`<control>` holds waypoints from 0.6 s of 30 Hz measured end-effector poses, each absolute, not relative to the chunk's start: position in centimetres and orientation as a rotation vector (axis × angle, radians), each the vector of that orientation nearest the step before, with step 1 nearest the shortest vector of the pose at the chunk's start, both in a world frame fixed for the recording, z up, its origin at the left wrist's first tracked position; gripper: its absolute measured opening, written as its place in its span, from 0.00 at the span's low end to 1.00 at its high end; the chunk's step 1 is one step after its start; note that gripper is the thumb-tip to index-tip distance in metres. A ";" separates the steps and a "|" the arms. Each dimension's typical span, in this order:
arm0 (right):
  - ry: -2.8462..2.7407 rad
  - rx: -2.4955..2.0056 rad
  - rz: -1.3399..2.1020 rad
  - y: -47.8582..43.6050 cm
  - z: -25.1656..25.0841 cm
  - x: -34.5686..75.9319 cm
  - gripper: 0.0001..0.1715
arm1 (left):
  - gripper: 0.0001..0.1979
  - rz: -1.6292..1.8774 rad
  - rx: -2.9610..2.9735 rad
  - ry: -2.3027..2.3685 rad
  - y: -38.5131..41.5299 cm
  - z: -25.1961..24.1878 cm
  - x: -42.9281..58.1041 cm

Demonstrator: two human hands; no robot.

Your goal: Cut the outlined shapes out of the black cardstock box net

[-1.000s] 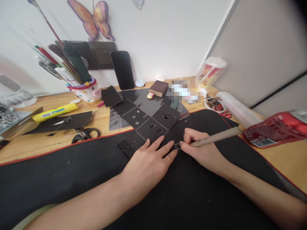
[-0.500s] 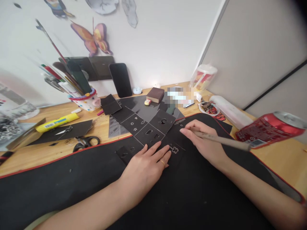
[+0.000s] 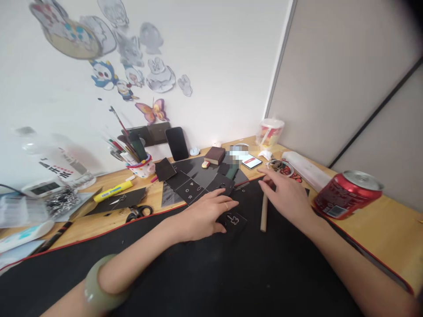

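Note:
My left hand [image 3: 208,213] reaches over black card [image 3: 188,191] marked with pale lines and small outlines, including a star, triangle and ovals. Its fingers are stretched out and the hand holds nothing. Just below them, another piece of black card carries a cut-out flower-like shape [image 3: 234,219]. My right hand [image 3: 286,198] is open, with thumb and fingers apart. Under its thumb a beige stick-like tool [image 3: 263,215] lies on the black mat [image 3: 205,273]; the tool's far end is hidden.
Black scissors [image 3: 140,212], a yellow glue stick [image 3: 112,192] and a pen cup [image 3: 142,169] are on the left. A red can [image 3: 346,196] stands right of my right hand. Phones [image 3: 177,144], a brown box [image 3: 214,156] and a plastic cup [image 3: 270,132] sit along the back.
My right hand has let go of the beige tool, which now lies on the mat. My left hand has partly lifted from the card. The view has tilted upward, showing more wall.

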State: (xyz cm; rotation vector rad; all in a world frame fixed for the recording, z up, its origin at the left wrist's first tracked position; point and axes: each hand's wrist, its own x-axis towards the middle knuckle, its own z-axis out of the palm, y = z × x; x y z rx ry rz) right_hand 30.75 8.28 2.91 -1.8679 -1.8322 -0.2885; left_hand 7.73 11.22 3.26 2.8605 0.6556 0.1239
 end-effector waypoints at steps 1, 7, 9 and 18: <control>-1.842 -1.840 -0.246 8.1 3.0 30.6 0.18 | 0.31 0.023 2.896 0.624 11.5 3.7 8.3; -1.864 -1.779 -0.207 7.8 3.1 30.5 0.15 | 0.31 -0.333 2.995 0.606 12.1 5.4 11.0; -1.869 -1.818 -0.202 7.9 3.0 30.8 0.14 | 0.30 -0.369 3.014 0.610 12.2 5.6 11.6; -1.761 -1.951 -0.338 8.3 2.2 32.0 0.18 | 0.07 -0.382 3.076 0.511 12.3 8.4 11.6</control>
